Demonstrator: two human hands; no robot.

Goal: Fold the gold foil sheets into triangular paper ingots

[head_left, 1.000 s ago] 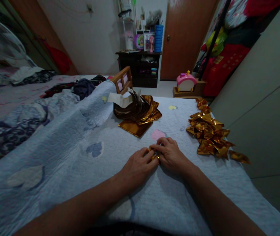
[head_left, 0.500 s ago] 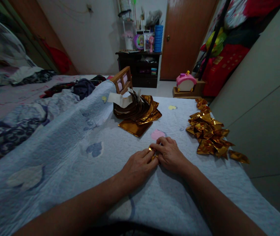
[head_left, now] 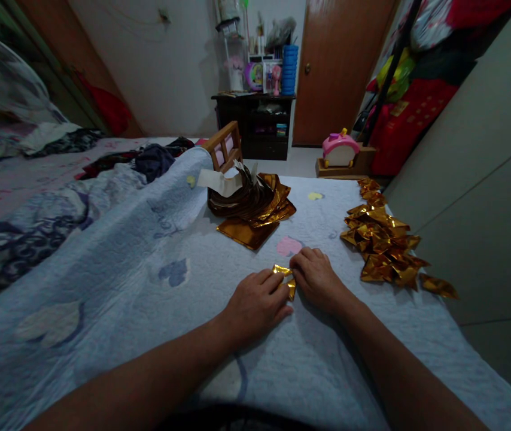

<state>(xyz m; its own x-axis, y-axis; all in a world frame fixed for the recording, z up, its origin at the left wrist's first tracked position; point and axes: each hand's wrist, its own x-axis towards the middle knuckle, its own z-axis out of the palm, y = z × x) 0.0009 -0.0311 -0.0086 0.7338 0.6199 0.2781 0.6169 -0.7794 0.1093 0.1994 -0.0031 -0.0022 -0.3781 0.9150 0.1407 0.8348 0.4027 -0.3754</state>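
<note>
A small sheet of gold foil paper, partly folded, lies on the light blue quilt between my two hands. My left hand presses it down from the left, fingers laid across it and covering much of it. At its right edge, my right hand has its fingers bent together against the foil; the fingertips are partly hidden. Beyond them sits a fanned stack of gold foil sheets, with one flat sheet in front. To the right is a pile of folded gold foil pieces.
The quilt covers the surface and rises in a ridge on the left. A single folded piece lies at the right edge near a pale cabinet. A wooden chair back and a pink toy stand behind.
My fingers have shifted apart slightly, and more of the gold foil paper shows between them. My right hand has moved a little to the right. The stack and pile look the same.
</note>
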